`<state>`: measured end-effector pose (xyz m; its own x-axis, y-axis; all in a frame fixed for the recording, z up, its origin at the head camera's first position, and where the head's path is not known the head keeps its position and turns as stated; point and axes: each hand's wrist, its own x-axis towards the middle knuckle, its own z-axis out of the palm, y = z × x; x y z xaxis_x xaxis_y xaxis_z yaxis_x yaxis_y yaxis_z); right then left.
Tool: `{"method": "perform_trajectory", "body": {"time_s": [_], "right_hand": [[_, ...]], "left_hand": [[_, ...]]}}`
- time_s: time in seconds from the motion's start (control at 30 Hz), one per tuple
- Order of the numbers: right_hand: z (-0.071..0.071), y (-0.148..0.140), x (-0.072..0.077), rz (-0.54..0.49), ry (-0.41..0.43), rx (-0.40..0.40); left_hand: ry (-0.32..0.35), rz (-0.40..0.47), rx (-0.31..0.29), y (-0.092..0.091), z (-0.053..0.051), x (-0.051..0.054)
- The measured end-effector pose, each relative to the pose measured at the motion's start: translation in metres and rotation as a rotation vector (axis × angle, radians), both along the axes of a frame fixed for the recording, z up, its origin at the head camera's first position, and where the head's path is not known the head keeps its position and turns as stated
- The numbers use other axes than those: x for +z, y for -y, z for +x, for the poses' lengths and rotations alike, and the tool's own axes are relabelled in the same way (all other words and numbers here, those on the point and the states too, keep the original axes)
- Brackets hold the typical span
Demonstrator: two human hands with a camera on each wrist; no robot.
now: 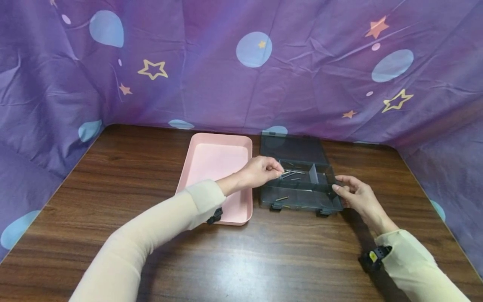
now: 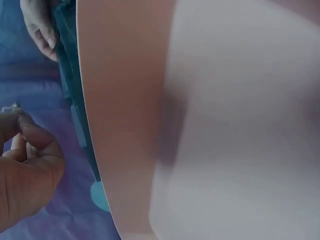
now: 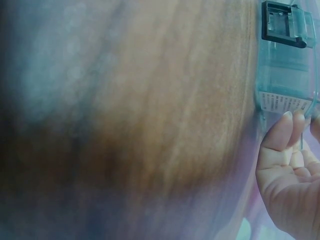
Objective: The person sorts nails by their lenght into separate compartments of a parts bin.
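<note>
A see-through dark plastic organizer box [image 1: 302,197] lies on the table with its lid [image 1: 290,149] laid back. Several thin metal screws or nails [image 1: 289,175] lie in its back compartment, and one more [image 1: 281,198] is in the front one. My left hand [image 1: 260,171] is above the box's left side, its thumb and fingertips pinching small silvery metal pieces [image 2: 11,107], screws or nails by their look. At the right wall of the box, my right hand [image 1: 358,199] grips the edge; in the right wrist view its fingertips [image 3: 282,127] meet the wall near a printed label.
A pink tray [image 1: 247,209] stands left of the box, under my left forearm. Two dark latches [image 1: 276,206] stick out from the box's front edge. An upright divider [image 1: 314,174] splits the back compartment. Behind the wooden table [image 1: 226,260] hangs a purple patterned cloth [image 1: 211,84].
</note>
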<state>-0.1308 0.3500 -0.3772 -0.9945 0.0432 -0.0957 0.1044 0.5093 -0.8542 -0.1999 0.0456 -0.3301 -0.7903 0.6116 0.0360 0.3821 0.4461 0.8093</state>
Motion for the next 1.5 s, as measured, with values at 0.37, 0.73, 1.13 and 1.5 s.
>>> {"method": "perform_trajectory", "body": {"time_s": [0.37, 0.73, 1.13, 1.5], "right_hand": [[-0.001, -0.001, -0.001, 0.004, -0.003, 0.005], [0.000, 0.000, 0.002, -0.001, 0.012, -0.003], [-0.001, 0.000, -0.002, -0.016, -0.007, 0.008], [0.000, 0.001, 0.001, -0.010, -0.005, 0.015]], "left_hand": [[-0.031, -0.110, -0.055, -0.019, 0.005, -0.001], [-0.068, -0.160, -0.048, -0.027, 0.007, -0.003], [-0.081, -0.205, -0.058, -0.028, 0.008, -0.005], [-0.055, -0.173, -0.057, -0.024, 0.004, -0.005]]}}
